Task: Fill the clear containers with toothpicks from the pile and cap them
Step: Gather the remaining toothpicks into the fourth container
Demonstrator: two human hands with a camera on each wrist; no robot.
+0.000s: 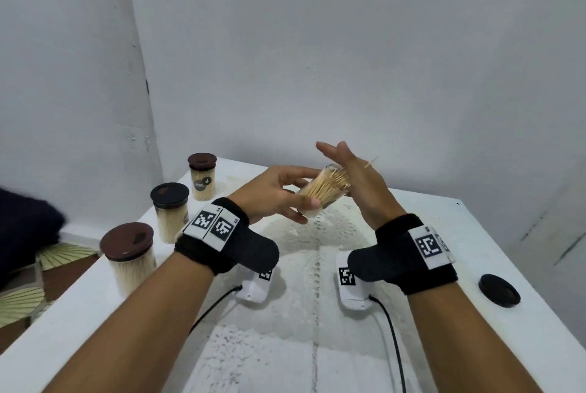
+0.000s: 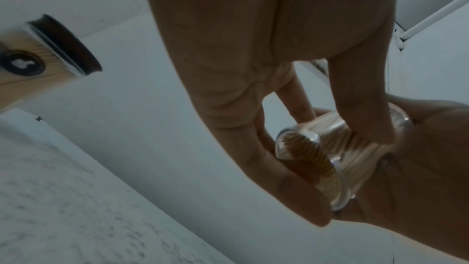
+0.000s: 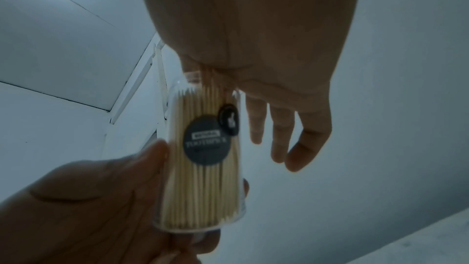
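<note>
Clear container (image 1: 320, 192) packed with toothpicks (image 1: 329, 184), uncapped, tilted; black cap (image 1: 498, 290) lies apart.

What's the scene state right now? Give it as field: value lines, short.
held item: clear container, uncapped, tilted, full of toothpicks
left hand: grips the container's body
right hand: fingers straight, palm against the container's open mouth
stray toothpick: sticks out past the right hand
loose cap: dark, lying on the table to the right
capped containers: three filled ones in a row at left, near, middle, far
toothpick pile: not in view
</note>
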